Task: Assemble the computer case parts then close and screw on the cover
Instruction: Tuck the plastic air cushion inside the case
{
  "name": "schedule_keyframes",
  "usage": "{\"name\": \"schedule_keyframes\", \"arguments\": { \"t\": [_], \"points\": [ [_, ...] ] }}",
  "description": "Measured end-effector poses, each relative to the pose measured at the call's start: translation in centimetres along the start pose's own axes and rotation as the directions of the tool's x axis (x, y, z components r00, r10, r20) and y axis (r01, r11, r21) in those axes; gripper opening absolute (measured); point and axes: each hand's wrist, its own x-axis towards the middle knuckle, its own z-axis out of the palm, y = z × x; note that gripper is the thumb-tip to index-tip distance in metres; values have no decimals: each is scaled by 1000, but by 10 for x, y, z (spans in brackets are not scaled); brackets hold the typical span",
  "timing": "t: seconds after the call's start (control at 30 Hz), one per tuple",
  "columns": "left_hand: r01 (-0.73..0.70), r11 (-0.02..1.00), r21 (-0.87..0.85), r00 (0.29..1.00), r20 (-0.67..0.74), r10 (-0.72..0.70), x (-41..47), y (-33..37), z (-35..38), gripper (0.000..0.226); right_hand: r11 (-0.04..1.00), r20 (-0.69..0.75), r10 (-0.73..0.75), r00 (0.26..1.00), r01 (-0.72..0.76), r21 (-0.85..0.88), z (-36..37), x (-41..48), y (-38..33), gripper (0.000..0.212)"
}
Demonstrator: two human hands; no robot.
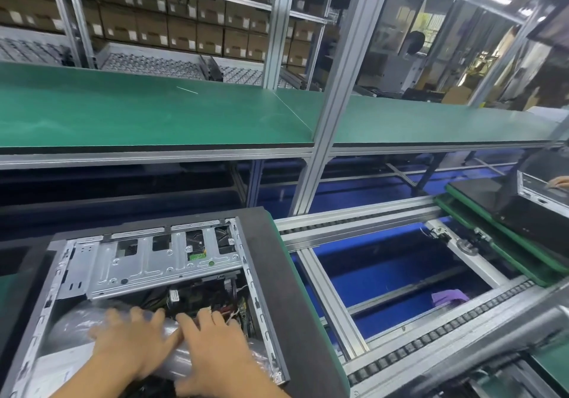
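Note:
An open computer case (261, 299) lies on its side on a dark pallet (286, 274) at the lower left. Its silver drive cage (154, 259) spans the far half, with black cables (197, 299) below it. A clear plastic bag (70, 323) lies inside the near half of the case. My left hand (132, 336) and my right hand (215, 342) both press flat on the bag with fingers spread. The case cover and any screws are out of sight.
A roller conveyor frame (400, 305) runs to the right over blue flooring, with a purple cloth (448, 296) below it. Another pallet with a case (529, 213) sits far right, a person's hand on it. A green shelf (154, 114) spans above.

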Motion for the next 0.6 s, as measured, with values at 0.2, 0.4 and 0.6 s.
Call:
{"name": "schedule_keyframes", "arguments": {
  "t": [0.2, 0.4, 0.6],
  "points": [
    [-32, 998, -57, 999, -37, 30, -10, -5, 3, 76, 1000, -18, -19, 1000, 19, -11, 2, 2, -2, 79],
    [-62, 995, -74, 997, -52, 58, -12, -4, 1, 69, 998, -49, -51, 998, 53, 34, 3, 2, 2, 85],
    [-112, 986, -124, 993, 18, 115, -11, -10, -19, 72, 994, -80, -29, 996, 37, 101, 2, 1, 4, 83]
  ]
}}
